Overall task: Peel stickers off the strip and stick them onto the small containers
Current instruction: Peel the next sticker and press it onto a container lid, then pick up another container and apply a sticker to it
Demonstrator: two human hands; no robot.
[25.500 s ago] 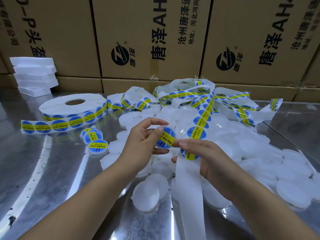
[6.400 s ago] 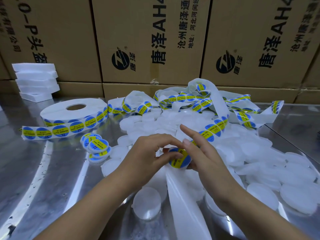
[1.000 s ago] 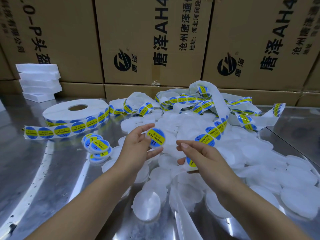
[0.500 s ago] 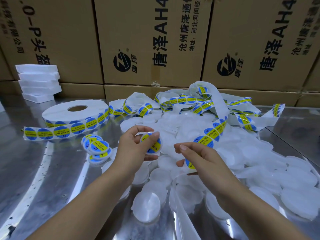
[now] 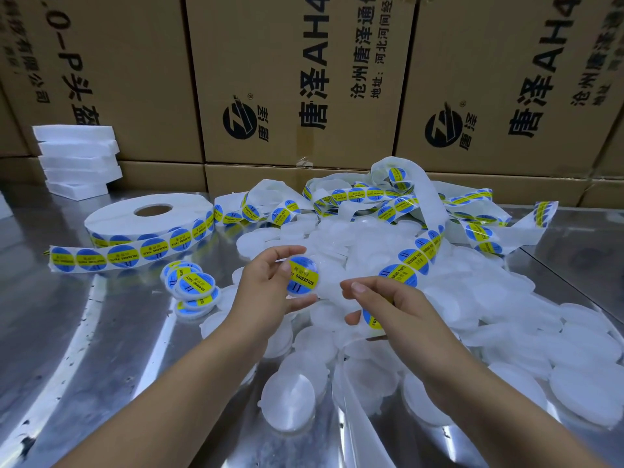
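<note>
1. Blue and yellow cover the lid of the small container, so this one is labelled. The left hand pinches it by the rim, above the near-left edge of the heap.
2. Left of it, on the metal table, lies a short pile of labelled containers, only a handful.
3. The right hand grips the strip between thumb and fingers. The next sticker sits in that grip and is not yet peeled.
4. Most of the work is left, I judge. A big heap of bare white containers spreads across the centre and right, and a thick roll sits at the far left.
</note>
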